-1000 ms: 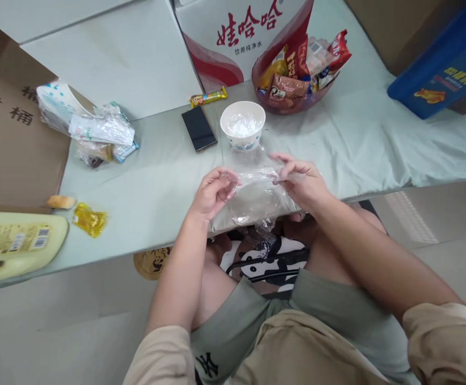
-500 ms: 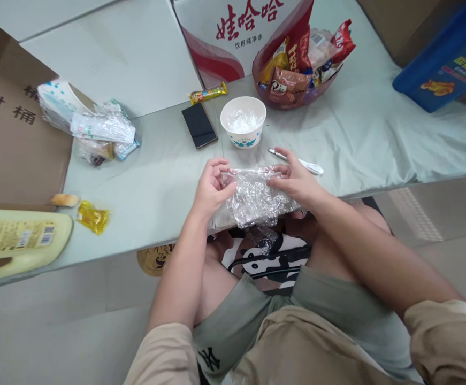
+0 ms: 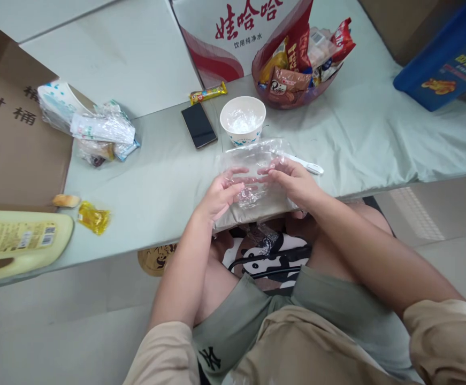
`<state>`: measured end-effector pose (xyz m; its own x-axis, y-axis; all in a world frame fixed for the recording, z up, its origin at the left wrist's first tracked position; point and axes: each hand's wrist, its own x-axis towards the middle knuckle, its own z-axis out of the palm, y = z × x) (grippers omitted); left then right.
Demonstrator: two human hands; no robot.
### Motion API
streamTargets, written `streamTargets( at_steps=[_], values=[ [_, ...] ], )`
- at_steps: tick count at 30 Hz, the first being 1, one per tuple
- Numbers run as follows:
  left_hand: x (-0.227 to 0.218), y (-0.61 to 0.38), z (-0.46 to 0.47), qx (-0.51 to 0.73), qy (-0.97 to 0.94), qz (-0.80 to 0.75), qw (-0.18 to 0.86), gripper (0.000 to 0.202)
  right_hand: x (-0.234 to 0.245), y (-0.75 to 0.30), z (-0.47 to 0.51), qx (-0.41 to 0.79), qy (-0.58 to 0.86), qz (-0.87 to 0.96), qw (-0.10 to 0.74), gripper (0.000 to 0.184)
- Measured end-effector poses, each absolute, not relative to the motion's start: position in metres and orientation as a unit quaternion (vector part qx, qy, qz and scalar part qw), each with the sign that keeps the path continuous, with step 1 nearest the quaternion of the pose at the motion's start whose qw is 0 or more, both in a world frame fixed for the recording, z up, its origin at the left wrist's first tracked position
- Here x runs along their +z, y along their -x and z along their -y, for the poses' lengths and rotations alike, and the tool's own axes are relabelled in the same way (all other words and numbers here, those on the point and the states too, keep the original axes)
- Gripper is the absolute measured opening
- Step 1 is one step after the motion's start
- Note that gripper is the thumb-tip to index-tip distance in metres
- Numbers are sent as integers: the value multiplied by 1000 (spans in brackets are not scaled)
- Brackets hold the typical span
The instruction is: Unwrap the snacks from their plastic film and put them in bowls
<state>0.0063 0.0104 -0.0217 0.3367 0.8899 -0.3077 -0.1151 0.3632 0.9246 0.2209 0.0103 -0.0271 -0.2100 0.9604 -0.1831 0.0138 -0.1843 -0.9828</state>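
A clear, crinkled plastic film (image 3: 257, 156) spans the space between my two hands, above the table's front edge. My left hand (image 3: 217, 195) grips its left side, thumb in front and fingers partly behind the see-through sheet. On the other side, my right hand (image 3: 292, 181) pinches the film, with its fingertips close to those of the left. The film's far edge reaches toward a white paper bowl (image 3: 233, 135) that has crumpled clear plastic (image 3: 243, 123) inside. A white utility knife (image 3: 313, 167) lies beside my right hand, its tip covered by the film.
Behind the bowl are a phone (image 3: 199, 125), a yellow snack stick (image 3: 208, 93) and a snack-filled basket (image 3: 308, 99). At left lie packaged items (image 3: 104, 131), a bread piece (image 3: 66, 200), a yellow wrapper (image 3: 93, 217) and a pale yellow bottle (image 3: 24, 240). A blue container (image 3: 437, 64) stands right.
The film, bunched and hanging between my hands before, has spread out flatter and away from me toward the bowl. My right hand has come lower and nearer the left; the knife's tip is now covered.
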Motion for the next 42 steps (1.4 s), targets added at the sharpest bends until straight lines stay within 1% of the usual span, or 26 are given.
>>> streamTargets(
  at_steps=[2,4,7,8,10,11,12,14,15,16,18,19,21,22,23,24,28,30,32,34,37,39,42],
  values=[
    [-23,-5,-11,328,-467,-499,653,35,-27,-223,-10,591,493,507,389,24],
    [-22,-1,-10,325,-478,-527,623,35,-27,-225,-11,601,479,518,375,25],
    [-18,8,-9,360,-439,-506,650,44,-26,-227,-10,654,410,484,413,34],
    [-16,11,-8,375,-421,-493,662,43,-25,-227,-10,671,386,462,432,31],
    [-13,16,-8,397,-402,-469,679,33,-24,-228,-11,696,349,430,457,19],
    [-12,18,-9,402,-403,-455,685,29,-23,-228,-11,701,336,426,462,16],
    [-11,19,-10,400,-408,-440,692,27,-23,-229,-12,702,328,432,462,19],
    [-11,20,-12,383,-429,-419,702,32,-23,-232,-13,688,334,464,447,33],
    [-12,19,-13,375,-444,-417,699,35,-23,-233,-14,672,351,483,437,37],
    [-12,18,-14,370,-460,-421,689,35,-24,-233,-14,653,375,501,427,36],
    [-15,15,-14,365,-491,-446,653,29,-25,-234,-13,619,422,523,406,28],
    [-17,14,-14,366,-502,-460,635,28,-26,-234,-13,608,441,526,399,34],
    [-21,13,-14,372,-506,-477,615,41,-28,-232,-12,602,468,512,397,62],
    [-22,13,-14,379,-503,-479,612,47,-29,-230,-12,603,475,497,404,72],
    [-24,13,-14,388,-498,-480,609,50,-30,-229,-12,605,479,480,417,76],
    [-25,13,-15,398,-493,-479,608,53,-31,-227,-13,608,479,461,434,73],
    [-28,16,-19,425,-474,-482,602,54,-35,-223,-17,614,461,425,479,39],
    [-29,18,-22,449,-469,-485,586,54,-36,-224,-19,598,469,417,499,30],
    [-30,19,-24,494,-466,-497,541,53,-36,-226,-20,553,495,414,526,26],
    [-32,17,-24,521,-470,-515,491,45,-35,-227,-18,481,528,438,546,23],
    [-37,6,-19,484,-511,-524,480,38,-31,-226,-9,385,517,530,551,20],
    [-42,-6,-13,460,-545,-493,498,45,-29,-222,-2,391,456,602,526,20],
    [-47,-22,-7,452,-577,-430,527,62,-29,-214,5,480,364,650,463,27]
  ],
)
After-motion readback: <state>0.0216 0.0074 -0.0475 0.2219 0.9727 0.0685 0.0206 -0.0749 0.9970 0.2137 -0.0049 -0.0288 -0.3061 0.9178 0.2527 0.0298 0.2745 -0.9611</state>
